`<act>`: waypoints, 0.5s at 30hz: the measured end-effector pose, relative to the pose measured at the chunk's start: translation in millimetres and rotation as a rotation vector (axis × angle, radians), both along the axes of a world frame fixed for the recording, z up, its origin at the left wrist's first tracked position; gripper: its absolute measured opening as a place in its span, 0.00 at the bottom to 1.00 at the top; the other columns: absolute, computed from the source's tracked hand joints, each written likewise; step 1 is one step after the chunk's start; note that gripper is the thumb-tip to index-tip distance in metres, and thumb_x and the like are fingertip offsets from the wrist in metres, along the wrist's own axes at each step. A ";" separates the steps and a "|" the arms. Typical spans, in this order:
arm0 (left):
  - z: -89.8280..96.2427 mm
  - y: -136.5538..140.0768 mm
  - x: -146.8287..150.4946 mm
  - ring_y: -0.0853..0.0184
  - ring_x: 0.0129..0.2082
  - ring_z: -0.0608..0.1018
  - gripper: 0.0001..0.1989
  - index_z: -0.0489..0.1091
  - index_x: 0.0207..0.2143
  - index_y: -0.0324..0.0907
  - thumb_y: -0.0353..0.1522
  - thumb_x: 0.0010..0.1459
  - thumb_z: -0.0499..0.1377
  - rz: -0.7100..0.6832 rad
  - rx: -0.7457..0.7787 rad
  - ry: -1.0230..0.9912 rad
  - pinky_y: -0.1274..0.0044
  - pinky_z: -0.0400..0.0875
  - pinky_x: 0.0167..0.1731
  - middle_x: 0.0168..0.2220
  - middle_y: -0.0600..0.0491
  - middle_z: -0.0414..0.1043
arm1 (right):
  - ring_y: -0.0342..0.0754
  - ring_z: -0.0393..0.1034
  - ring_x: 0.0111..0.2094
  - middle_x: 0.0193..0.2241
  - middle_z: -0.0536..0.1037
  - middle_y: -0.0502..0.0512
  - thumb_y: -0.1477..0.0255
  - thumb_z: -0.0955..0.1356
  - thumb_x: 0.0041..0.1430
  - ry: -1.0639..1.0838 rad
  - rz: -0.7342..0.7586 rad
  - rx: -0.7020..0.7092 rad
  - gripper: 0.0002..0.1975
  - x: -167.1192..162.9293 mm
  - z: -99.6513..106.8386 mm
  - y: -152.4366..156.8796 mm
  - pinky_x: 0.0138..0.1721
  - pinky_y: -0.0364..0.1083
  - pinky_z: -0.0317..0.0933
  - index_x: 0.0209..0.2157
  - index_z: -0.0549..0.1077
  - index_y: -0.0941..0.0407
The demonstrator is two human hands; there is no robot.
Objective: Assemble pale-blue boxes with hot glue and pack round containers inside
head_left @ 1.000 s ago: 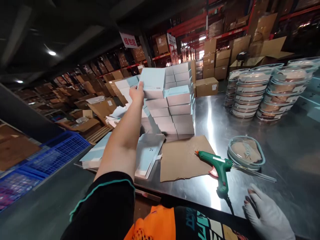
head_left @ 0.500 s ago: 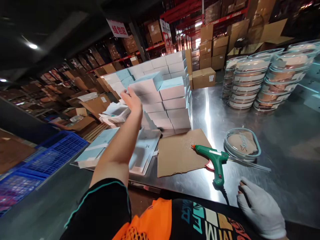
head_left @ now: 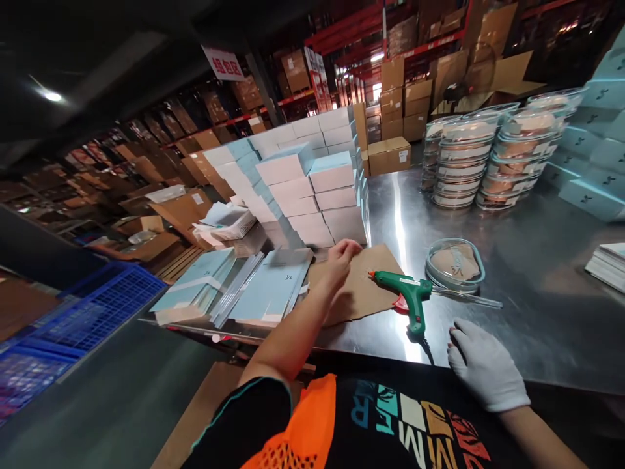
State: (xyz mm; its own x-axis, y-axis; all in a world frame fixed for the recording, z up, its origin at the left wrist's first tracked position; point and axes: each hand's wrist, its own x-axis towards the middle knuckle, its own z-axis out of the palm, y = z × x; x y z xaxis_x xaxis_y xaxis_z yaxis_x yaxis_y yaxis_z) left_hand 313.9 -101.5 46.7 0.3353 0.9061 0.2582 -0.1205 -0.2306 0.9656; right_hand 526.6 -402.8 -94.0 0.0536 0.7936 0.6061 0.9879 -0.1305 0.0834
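My bare left hand (head_left: pixel 343 251) hovers over the brown cardboard sheet (head_left: pixel 364 296), close to the stack of white and pale blue boxes (head_left: pixel 312 195). Its fingers are loosely bent, and I see nothing in them. Across the sheet's right side lies a green glue gun (head_left: pixel 407 290), orange nozzle to the left, a clear glue stick (head_left: pixel 471 298) out of its back. My right hand (head_left: pixel 483 365), in a white glove, rests by the table's front edge, thumb apart from the fingers, holding nothing. Beyond it sits an oval clear-lidded container (head_left: pixel 455 264).
Flat pale blue box pieces (head_left: pixel 273 286) and a strapped bundle (head_left: pixel 200 280) lie at the table's left. Stacked lidded containers (head_left: pixel 463 166) stand at the back right, pale blue boxes (head_left: pixel 593 153) beyond. Blue crates (head_left: pixel 112 306) are on the left; a power cord (head_left: pixel 428 353) hangs over the front edge.
My left hand has come from the upper left of the box stack down and right to over the cardboard. My right hand stays near the table edge; the view has shifted slightly.
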 end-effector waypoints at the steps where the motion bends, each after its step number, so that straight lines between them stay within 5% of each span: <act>1: -0.3 -4.7 -32.1 0.61 0.38 0.79 0.27 0.73 0.26 0.43 0.56 0.52 0.73 0.015 0.063 0.014 0.69 0.75 0.45 0.33 0.49 0.77 | 0.59 0.80 0.48 0.52 0.83 0.67 0.69 0.62 0.72 0.003 0.012 0.006 0.17 0.4 -1.2 -0.7 0.49 0.56 0.76 0.44 0.83 0.58; 4: -0.8 -1.9 -140.6 0.54 0.50 0.80 0.28 0.67 0.21 0.45 0.55 0.56 0.70 0.225 0.216 0.055 0.64 0.73 0.57 0.33 0.49 0.77 | 0.61 0.79 0.49 0.52 0.82 0.68 0.70 0.63 0.71 0.028 0.029 -0.008 0.17 1.3 -2.6 -1.3 0.50 0.57 0.76 0.45 0.83 0.60; 5: -0.7 3.4 -175.1 0.53 0.51 0.81 0.28 0.66 0.22 0.45 0.56 0.62 0.63 0.460 0.323 0.172 0.63 0.74 0.59 0.31 0.50 0.76 | 0.62 0.79 0.49 0.52 0.82 0.69 0.71 0.63 0.71 0.035 0.030 -0.013 0.16 1.3 -1.6 -0.9 0.50 0.58 0.76 0.45 0.83 0.60; 8: -2.8 22.9 -255.4 0.49 0.64 0.76 0.21 0.72 0.35 0.43 0.50 0.70 0.55 0.758 0.280 0.352 0.56 0.66 0.69 0.43 0.44 0.80 | 0.62 0.79 0.45 0.49 0.82 0.69 0.72 0.64 0.70 0.021 0.056 -0.012 0.15 0.8 6.5 1.9 0.46 0.58 0.75 0.42 0.82 0.61; 10: -9.0 35.3 -282.8 0.45 0.72 0.68 0.21 0.74 0.46 0.39 0.47 0.65 0.65 0.820 0.193 0.500 0.54 0.58 0.73 0.56 0.38 0.78 | 0.59 0.78 0.39 0.45 0.82 0.67 0.72 0.63 0.71 0.000 0.079 -0.032 0.14 0.6 13.4 4.7 0.40 0.56 0.73 0.37 0.81 0.59; 12: -19.1 47.4 -290.1 0.40 0.75 0.64 0.32 0.73 0.54 0.34 0.42 0.54 0.76 0.811 0.094 0.666 0.54 0.56 0.74 0.64 0.32 0.74 | 0.57 0.77 0.35 0.43 0.82 0.66 0.72 0.63 0.71 -0.006 0.099 -0.049 0.15 0.9 18.5 7.3 0.36 0.56 0.71 0.33 0.78 0.57; 15: -34.6 63.7 -278.8 0.42 0.67 0.75 0.33 0.75 0.52 0.32 0.39 0.49 0.79 0.689 -0.058 0.863 0.57 0.68 0.67 0.57 0.31 0.80 | 0.58 0.76 0.34 0.42 0.82 0.66 0.71 0.62 0.71 0.083 0.117 -0.047 0.15 1.5 19.4 9.4 0.35 0.57 0.70 0.31 0.77 0.55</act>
State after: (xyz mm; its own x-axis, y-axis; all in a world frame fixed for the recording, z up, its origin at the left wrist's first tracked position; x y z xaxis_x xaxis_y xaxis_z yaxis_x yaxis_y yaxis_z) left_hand 35.1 -37.8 12.1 -0.1986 0.9712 0.1314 0.7353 0.0590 0.6751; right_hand 528.1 -393.4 -74.7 0.0071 0.8248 0.5654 0.9999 -0.0118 0.0046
